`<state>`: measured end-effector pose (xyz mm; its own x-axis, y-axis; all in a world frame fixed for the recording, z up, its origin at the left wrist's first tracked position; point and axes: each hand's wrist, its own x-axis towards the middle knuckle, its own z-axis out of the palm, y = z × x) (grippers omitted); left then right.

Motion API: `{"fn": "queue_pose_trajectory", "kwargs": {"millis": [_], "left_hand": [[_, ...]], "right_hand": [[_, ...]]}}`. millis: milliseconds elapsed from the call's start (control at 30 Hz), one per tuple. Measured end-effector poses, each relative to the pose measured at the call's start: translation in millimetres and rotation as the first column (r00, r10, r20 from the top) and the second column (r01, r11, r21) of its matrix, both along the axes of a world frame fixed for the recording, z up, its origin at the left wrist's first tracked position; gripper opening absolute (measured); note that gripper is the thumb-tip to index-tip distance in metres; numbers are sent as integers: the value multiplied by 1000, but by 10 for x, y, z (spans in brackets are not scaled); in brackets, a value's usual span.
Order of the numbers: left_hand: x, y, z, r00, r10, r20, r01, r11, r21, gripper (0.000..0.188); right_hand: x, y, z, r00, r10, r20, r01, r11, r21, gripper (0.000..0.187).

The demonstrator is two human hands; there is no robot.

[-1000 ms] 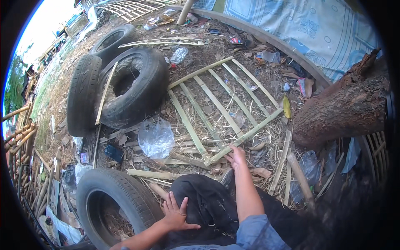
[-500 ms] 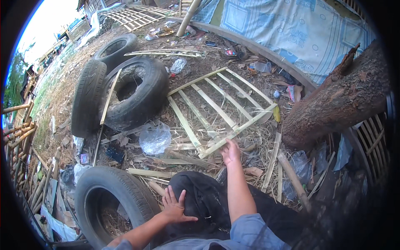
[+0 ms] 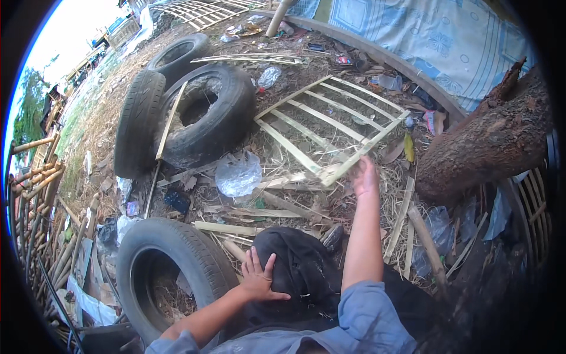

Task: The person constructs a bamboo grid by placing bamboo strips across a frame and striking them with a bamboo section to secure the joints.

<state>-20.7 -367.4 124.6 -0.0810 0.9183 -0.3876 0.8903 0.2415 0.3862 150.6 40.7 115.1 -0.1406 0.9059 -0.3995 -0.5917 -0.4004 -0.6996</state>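
Observation:
A slatted bamboo panel, pale green-yellow strips set across two rails, stretches out in front of me, above the littered ground. My right hand, arm extended, grips its near rail; the fingertips are slightly blurred and partly behind the bamboo. My left hand rests on the black trousers over my bent knee, fingers spread, holding nothing. Beside that hand, at the lower left, lies a worn tyre.
More tyres sit at the left, one with a bamboo strip leaning on it. A thick tree trunk slants in at the right. Plastic bags and loose bamboo strips litter the ground. A blue patterned sheet hangs at the back.
My right hand and the panel have moved away from me and to the right, and the arm has straightened. The left hand stays on the knee. The whole view has shifted slightly.

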Motion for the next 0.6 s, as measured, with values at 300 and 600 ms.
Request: {"fn": "queue_pose_trajectory", "kwargs": {"millis": [300,600], "left_hand": [[-24,-9,-54,999,-17,42,18,1000,-25,152],[-46,140,246,995,-51,-85,34,983,-183,143]], "right_hand": [[321,347,415,903,-287,320,160,915,371,33],[312,-191,604,1000,29,-3,-28,970,243,40]]}}
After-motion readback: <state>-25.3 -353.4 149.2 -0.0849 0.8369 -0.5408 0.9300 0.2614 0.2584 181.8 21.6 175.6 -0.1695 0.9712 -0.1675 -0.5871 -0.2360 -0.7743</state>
